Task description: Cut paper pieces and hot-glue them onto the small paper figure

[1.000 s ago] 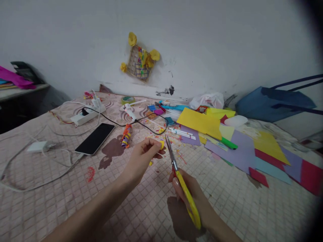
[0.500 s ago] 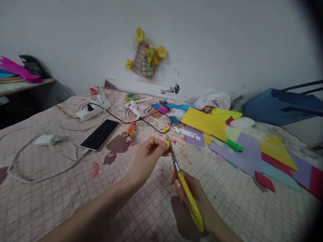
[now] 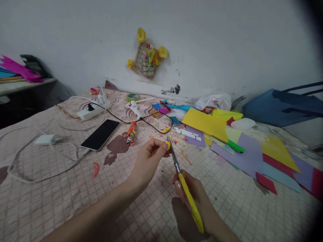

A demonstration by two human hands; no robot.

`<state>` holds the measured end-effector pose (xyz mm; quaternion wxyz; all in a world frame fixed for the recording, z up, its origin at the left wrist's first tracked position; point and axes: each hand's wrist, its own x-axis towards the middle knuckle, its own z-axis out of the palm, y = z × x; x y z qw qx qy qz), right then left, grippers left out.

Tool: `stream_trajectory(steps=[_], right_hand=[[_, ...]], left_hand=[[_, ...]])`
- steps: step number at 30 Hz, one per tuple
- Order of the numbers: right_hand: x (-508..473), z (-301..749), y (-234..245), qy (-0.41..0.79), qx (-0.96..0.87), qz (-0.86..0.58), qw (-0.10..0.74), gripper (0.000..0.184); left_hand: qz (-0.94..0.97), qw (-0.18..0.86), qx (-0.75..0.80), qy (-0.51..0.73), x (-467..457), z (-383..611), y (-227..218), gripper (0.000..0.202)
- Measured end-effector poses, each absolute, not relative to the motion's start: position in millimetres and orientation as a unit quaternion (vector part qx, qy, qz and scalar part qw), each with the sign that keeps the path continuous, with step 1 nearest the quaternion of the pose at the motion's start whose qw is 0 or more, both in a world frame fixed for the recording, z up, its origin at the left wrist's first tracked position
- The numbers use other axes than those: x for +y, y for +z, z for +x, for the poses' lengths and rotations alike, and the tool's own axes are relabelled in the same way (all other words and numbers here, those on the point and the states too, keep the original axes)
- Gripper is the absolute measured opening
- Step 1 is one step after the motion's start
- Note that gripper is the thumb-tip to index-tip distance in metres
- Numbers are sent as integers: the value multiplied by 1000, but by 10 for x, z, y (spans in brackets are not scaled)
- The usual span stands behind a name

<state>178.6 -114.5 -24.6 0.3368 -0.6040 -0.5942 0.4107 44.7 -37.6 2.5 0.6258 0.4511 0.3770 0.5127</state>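
Left hand [image 3: 148, 158] pinching, right hand [image 3: 198, 191] gripping scissors [image 3: 184, 184]

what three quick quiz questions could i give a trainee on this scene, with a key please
1. Which hand holds the scissors?
2. True or false: in the picture, the phone lies to the left of the left hand.
3. Fill in the gap: the left hand pinches a small piece coloured ____, close to the scissor blades.

Key
1. The right hand.
2. True.
3. Yellow.
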Motion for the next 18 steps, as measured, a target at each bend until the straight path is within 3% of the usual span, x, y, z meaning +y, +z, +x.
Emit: stream_trajectory(steps=[18], right_hand=[[-1134,1806,-295,401,-595,-618,321,32]], left_hand=[[444,632,372,515,-374,445,16,13]])
